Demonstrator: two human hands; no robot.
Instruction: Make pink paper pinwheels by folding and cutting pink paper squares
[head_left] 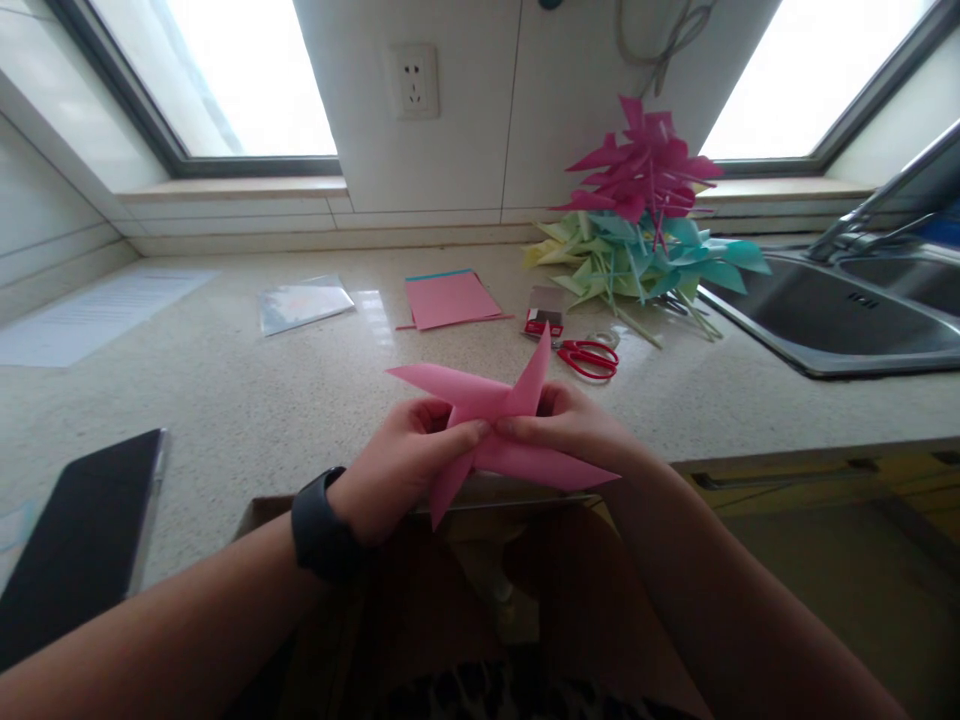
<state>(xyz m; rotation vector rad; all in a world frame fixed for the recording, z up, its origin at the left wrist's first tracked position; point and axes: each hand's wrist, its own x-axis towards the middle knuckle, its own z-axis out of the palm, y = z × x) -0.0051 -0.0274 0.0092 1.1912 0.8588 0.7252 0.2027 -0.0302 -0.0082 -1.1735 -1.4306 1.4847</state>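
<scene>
A pink paper pinwheel (540,464) with four pointed blades is held up at the counter's front edge, between both hands. My left hand (401,455) grips its left side, the thumb pressed near the centre. From the other side my right hand (574,425) pinches it, its thumb meeting the left one at the middle. Fingers behind the paper are partly hidden. Just beyond the pinwheel lie red-handled scissors (589,358) and a small red box (544,312). A stack of pink paper squares (452,300) sits farther back.
Finished pink pinwheels (641,165) and pale green and blue pinwheels (645,255) are piled by the wall, beside a steel sink (825,310). A clear plastic packet (305,303), a printed sheet (97,310) and a dark tablet-like slab (82,540) lie to the left.
</scene>
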